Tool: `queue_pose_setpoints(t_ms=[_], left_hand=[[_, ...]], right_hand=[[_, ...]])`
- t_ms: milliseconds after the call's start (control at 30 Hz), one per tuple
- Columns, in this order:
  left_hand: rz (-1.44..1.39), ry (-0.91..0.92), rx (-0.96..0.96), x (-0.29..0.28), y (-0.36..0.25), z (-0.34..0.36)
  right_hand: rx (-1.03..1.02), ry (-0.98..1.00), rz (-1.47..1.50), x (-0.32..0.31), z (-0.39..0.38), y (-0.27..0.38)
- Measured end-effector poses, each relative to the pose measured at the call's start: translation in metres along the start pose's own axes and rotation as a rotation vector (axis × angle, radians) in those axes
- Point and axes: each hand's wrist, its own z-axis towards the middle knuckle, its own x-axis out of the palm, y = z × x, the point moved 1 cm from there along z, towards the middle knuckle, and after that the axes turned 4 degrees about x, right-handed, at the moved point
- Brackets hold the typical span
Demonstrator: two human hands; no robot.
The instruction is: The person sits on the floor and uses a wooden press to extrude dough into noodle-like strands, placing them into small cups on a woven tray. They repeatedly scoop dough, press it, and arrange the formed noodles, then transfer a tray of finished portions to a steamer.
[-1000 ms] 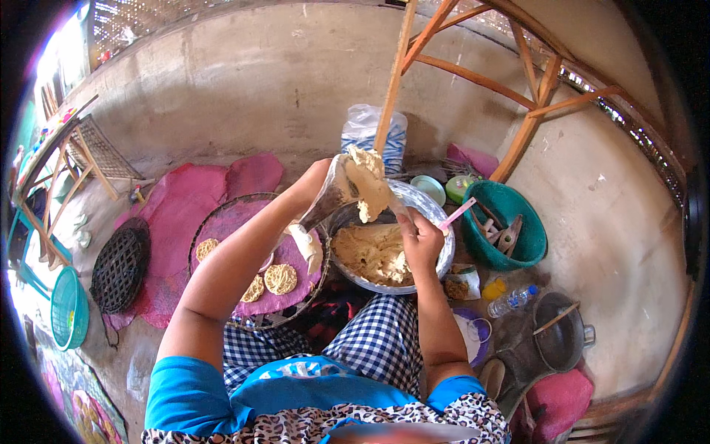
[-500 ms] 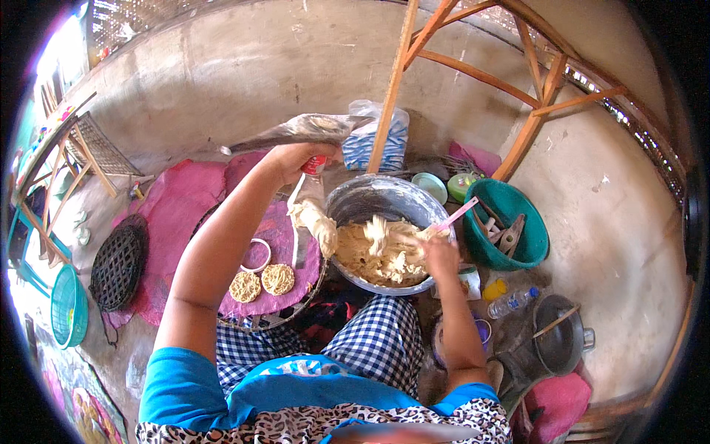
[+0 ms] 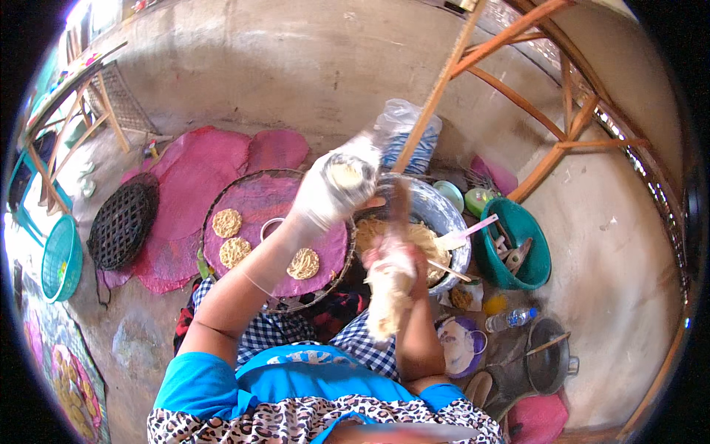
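My left hand (image 3: 333,189) is raised over the right edge of the round tray (image 3: 209,194), smeared by motion with whitish plastic about it; its fingers cannot be made out. Lower and to the right, my right hand (image 3: 399,265) is closed round a lumpy bag of pale dough (image 3: 388,302), which hangs toward my lap. Behind that hand stands the grey basin (image 3: 438,196) with more dough (image 3: 423,240) and a pink-handled spatula (image 3: 473,231) leaning on its rim. Strand-patterned dough rounds (image 3: 303,263) and a white ring (image 3: 272,228) lie on the tray's pink sheet; my left forearm partly covers the ring.
To the right are a green tub (image 3: 531,255) with tools, a clear bottle (image 3: 510,320), a purple-rimmed bucket (image 3: 460,344) and a dark pan (image 3: 549,359). A wooden frame (image 3: 451,66) rises behind the basin. Leftward lie a black woven basket (image 3: 124,222) and a turquoise basket (image 3: 61,259).
My right hand has left the spatula at the basin and now grips the dough bag, which hung below my left hand before. The left hand has moved lower. The view has shifted.
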Motion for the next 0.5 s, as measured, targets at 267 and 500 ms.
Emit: queue_pose_setpoints(t_ms=[267, 500], left_hand=[[0.976, 0.107, 0.495, -0.063, 0.011, -0.048], [1.052, 0.056, 0.589, -0.084, 0.011, -0.058]], right_hand=[[-0.471, -0.467, -0.248, 0.022, 0.034, 0.008], [-0.74, -0.576, -0.836, 0.072, 0.04, -0.016]])
